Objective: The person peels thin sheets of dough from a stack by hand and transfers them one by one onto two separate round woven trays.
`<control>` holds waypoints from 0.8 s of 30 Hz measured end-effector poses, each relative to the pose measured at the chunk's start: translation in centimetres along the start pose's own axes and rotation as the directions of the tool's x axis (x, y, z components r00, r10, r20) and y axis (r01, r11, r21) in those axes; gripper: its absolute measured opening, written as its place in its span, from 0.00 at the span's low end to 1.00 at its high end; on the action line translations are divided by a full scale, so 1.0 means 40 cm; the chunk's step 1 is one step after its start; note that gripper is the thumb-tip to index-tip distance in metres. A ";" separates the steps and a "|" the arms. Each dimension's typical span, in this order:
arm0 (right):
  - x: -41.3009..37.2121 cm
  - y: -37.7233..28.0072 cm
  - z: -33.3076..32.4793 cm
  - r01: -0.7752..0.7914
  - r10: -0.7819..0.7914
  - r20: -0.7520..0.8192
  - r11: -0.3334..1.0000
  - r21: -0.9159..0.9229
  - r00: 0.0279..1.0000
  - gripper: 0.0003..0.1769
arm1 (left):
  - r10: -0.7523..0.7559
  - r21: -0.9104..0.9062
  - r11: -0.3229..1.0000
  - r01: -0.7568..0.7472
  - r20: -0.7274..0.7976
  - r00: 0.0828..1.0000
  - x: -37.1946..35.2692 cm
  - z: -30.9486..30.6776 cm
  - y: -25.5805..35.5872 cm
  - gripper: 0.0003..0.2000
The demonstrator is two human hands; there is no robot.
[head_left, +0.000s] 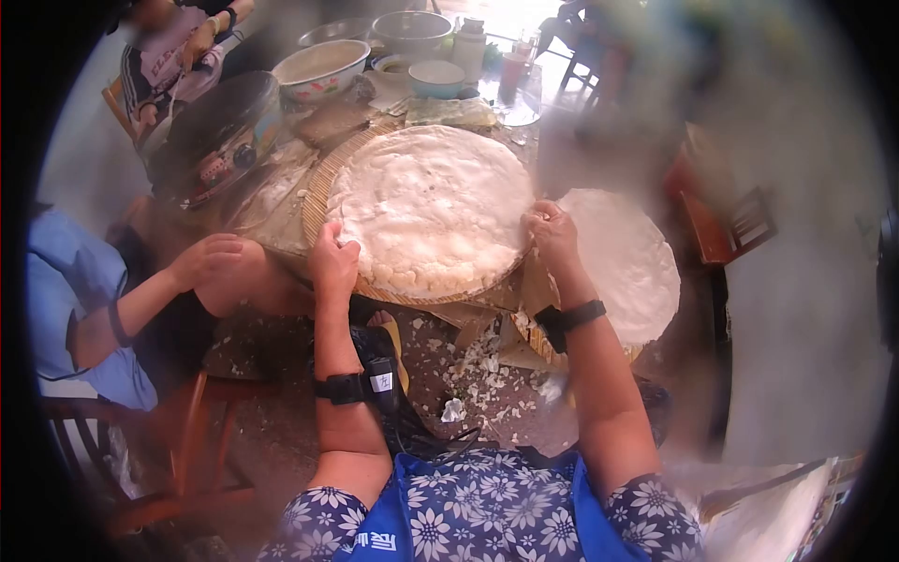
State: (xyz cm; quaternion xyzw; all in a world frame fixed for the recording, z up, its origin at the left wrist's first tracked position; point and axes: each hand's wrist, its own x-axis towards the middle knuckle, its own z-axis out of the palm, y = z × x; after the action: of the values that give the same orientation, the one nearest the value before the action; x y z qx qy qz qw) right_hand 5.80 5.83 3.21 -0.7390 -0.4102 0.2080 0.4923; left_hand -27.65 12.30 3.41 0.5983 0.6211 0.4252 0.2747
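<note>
A large round white slab (431,206), doughy and lumpy on top, lies on a round woven tray (321,201) in front of me. At its near left edge my left hand (334,259) is closed, with the thumb against the slab's rim. My right hand (551,229) pinches the right edge with curled fingers. Exactly how far the fingers reach under the rim is hidden. Lower on the right, a second round white slab (623,267) rests on another woven tray (543,345).
A person in a blue sleeve (80,281) sits at the left, one hand (208,260) near the table. Behind are an enamel basin (320,70), a pale blue bowl (436,79) and another person (173,51). White crumbs litter the floor (496,393). A red chair (704,220) stands right.
</note>
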 end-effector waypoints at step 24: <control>-0.064 0.143 -0.402 -0.233 0.238 -0.222 0.971 0.049 0.946 0.14 | 0.218 0.324 0.934 -0.151 -0.182 0.959 -0.094 -0.013 0.132 0.23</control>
State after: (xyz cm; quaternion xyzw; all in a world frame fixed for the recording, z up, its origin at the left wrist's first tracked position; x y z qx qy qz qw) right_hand 18.05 -6.24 4.72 -0.7960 -0.2581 0.1840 0.5157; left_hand -24.92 8.10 7.56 0.6399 0.6465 0.4097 0.0684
